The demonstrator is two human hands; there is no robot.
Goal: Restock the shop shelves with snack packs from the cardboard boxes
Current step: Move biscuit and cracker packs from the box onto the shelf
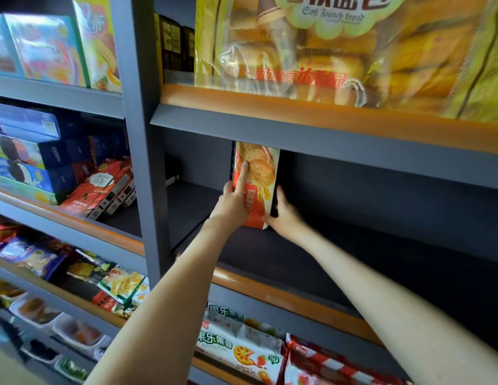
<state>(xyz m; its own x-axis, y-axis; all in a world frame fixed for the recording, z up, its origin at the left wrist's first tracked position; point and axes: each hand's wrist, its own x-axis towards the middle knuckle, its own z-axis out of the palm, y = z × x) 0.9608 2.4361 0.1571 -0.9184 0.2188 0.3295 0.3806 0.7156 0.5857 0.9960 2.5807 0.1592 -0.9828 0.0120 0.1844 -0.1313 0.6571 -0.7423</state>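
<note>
Fingers point(243, 173) of my left hand point(233, 202) lie along the front of the biscuit pack point(259, 168), thumb round its edge; my right hand point(284, 215) pinches its lower right corner. It stands upright at centre frame, within the dark shelf point(353, 262) (beneath the bread bags point(325, 51), upper right). I judge placing is in hand; next, seat it squarely, then release.

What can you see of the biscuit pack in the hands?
The biscuit pack is tall and glossy, orange-red and cream, printed with round biscuits and a red band of characters. It is upright, base on or just above the dark shelf. The left hand grips its left edge, fingers across the front; the right hand holds its lower right edge. Its back is hidden.
</note>
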